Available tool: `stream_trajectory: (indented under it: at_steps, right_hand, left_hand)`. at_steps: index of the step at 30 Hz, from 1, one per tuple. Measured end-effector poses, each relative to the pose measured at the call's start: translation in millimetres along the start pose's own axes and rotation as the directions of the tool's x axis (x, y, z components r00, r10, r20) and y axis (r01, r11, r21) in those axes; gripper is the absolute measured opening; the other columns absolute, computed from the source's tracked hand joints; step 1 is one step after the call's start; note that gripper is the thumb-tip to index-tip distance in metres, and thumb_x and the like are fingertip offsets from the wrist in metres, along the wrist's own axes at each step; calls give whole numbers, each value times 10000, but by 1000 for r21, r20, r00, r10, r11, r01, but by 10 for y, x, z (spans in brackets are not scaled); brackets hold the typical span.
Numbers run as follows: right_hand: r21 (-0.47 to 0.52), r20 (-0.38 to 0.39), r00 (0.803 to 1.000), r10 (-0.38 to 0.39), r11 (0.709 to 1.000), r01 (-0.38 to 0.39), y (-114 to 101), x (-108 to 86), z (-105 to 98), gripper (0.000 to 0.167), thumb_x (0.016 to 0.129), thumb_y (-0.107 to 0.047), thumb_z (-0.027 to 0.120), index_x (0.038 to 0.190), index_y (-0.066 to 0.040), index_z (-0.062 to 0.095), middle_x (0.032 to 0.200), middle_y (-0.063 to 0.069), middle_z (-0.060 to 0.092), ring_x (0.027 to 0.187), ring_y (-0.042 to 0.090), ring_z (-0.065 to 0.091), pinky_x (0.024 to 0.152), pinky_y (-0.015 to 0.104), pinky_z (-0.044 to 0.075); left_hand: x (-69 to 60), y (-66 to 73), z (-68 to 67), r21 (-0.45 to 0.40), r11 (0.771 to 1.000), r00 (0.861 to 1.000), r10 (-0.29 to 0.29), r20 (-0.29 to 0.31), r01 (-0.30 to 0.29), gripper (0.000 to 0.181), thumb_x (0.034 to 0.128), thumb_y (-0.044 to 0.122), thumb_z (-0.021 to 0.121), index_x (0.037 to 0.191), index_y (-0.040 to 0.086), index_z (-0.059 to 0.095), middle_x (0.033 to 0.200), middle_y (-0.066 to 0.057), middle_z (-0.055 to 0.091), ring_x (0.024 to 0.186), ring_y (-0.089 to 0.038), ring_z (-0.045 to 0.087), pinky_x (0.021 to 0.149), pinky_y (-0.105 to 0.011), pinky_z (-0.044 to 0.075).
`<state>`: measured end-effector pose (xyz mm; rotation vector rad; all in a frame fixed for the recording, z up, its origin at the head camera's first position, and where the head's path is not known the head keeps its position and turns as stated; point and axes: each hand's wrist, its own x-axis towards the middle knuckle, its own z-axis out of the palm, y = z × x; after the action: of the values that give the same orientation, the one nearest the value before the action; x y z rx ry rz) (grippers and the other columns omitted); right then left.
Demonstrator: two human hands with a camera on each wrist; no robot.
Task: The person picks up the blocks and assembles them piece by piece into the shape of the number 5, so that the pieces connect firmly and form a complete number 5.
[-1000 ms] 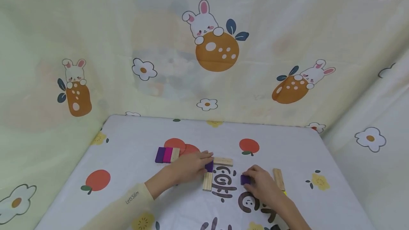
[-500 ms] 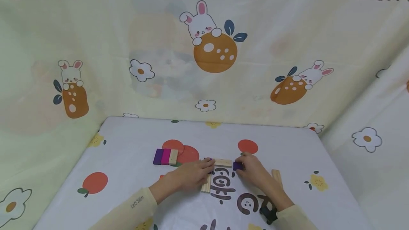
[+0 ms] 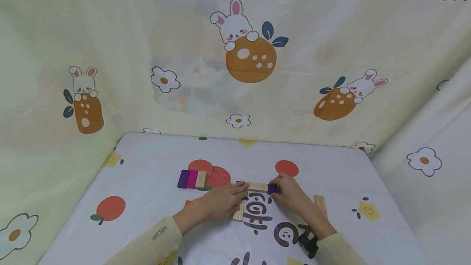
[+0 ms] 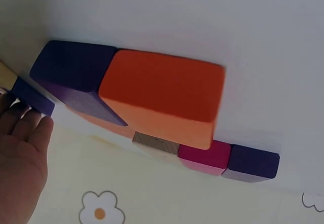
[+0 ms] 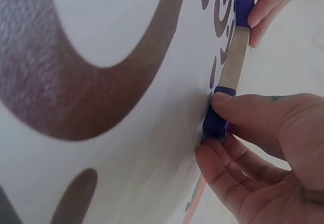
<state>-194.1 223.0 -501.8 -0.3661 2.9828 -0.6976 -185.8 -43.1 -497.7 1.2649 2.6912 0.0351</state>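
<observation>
My right hand (image 3: 294, 195) pinches a small purple block (image 3: 272, 189) between thumb and fingers, at the right end of a long plain wooden block (image 3: 257, 187). In the right wrist view the purple block (image 5: 216, 120) meets the wooden block's end (image 5: 234, 62). At the other end, the fingers of my left hand (image 3: 222, 200) rest on a second purple block (image 5: 244, 8) and partly cover it. Another wooden block (image 3: 238, 215) runs from that corner toward the front, its far end under the left hand.
Back left, a purple (image 3: 182, 179), a pink (image 3: 192, 179) and a wooden block (image 3: 200, 179) lie side by side. Near the left forearm are an orange block (image 4: 162, 84) and a purple one (image 4: 76, 64). A wooden block (image 3: 321, 205) lies beyond the right wrist.
My right hand has carried its purple block away and leftward until it meets the long wooden block's end. The left hand has shifted slightly over its corner block.
</observation>
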Motion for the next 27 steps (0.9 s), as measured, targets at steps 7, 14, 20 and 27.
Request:
stream_trajectory:
  at_steps: [7,14,20,27]
  right_hand:
    - [-2,-2,1000,-11,1000,11,1,15,8,320,830,-10,863,1138,10,779,1036,117,677,900,187,628,863,413,631]
    - [-1,4,1000,-4,1000,4,-13,11,-7,337,830,-13,866,1154,5,775,1040,114,683,886,175,617,842,391,620]
    - [55,5,1000,3,998,-3,33,-32,-161,387,887,-46,823,1257,9,727,1128,142,702,970,237,687,882,428,635]
    - [-12,11,988,156,988,-156,301,-204,-489,382,952,-159,785,1277,26,710,1199,223,702,1049,349,684,922,505,637]
  left_hand:
    - [-3,-3,0,-8,1000,1000,-1,-3,1,573,1096,314,573,1625,146,436,1748,-2,335,1634,-186,311,1303,-352,353]
    - [-2,-20,1,-42,999,1000,-2,-9,2,560,1099,298,566,1622,143,441,1747,-5,338,1633,-195,315,1302,-364,355]
    - [4,-49,24,-34,999,999,6,-31,-7,557,1099,301,565,1619,141,447,1743,-7,349,1630,-202,323,1303,-370,354]
    - [-7,-45,22,-29,999,1000,14,-27,-15,552,1099,290,556,1616,129,449,1740,-20,356,1628,-212,327,1305,-377,353]
